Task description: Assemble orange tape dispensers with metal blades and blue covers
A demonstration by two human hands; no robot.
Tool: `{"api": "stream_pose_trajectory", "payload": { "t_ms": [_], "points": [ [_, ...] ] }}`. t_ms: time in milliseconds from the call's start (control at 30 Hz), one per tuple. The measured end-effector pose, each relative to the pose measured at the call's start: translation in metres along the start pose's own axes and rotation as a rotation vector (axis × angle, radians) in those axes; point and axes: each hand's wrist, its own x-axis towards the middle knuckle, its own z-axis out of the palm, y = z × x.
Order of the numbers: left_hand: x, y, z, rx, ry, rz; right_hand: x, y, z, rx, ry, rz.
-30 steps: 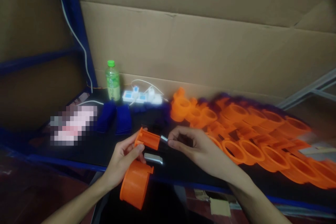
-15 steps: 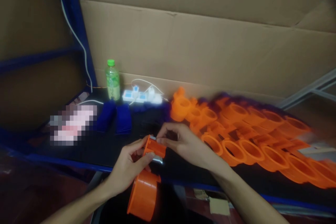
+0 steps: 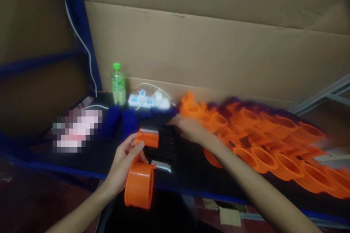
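Note:
My left hand grips an orange tape dispenser near the table's front edge, thumb on its upper part. A serrated metal strip lines the top of that part, and the round ring hangs below. Beside the ring a flat silvery piece points right. My right hand is stretched over the table beside the orange pile, blurred; whether its fingertips hold anything is not visible. Dark slender pieces lie on the black tabletop between my hands.
Many orange dispensers are piled on the right. Behind stand a green-capped bottle and a white power strip with cables. Blue pieces lie left of centre. Cardboard walls the back; a blurred-out pink item lies left.
My right hand has left the dispenser and moved up and away over the table. My left hand has shifted left with the dispenser, which is turned so its serrated strip faces up.

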Motion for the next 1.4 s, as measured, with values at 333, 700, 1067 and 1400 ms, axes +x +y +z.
{"api": "stream_pose_trajectory", "payload": {
  "t_ms": [333,700,1067,1400],
  "points": [
    [0.001,-0.002,-0.001,-0.071,0.015,-0.025,0.006,0.001,0.015,-0.009,0.047,0.043],
    [0.006,-0.007,-0.003,-0.125,0.059,-0.025,0.004,-0.045,0.000,0.177,0.081,-0.044],
    [0.007,-0.007,-0.003,-0.137,0.078,0.011,0.010,-0.043,0.010,0.217,0.181,0.031],
    [0.011,-0.011,0.000,-0.011,0.075,0.104,-0.007,-0.070,-0.032,0.382,0.305,-0.193]
  ]
}}
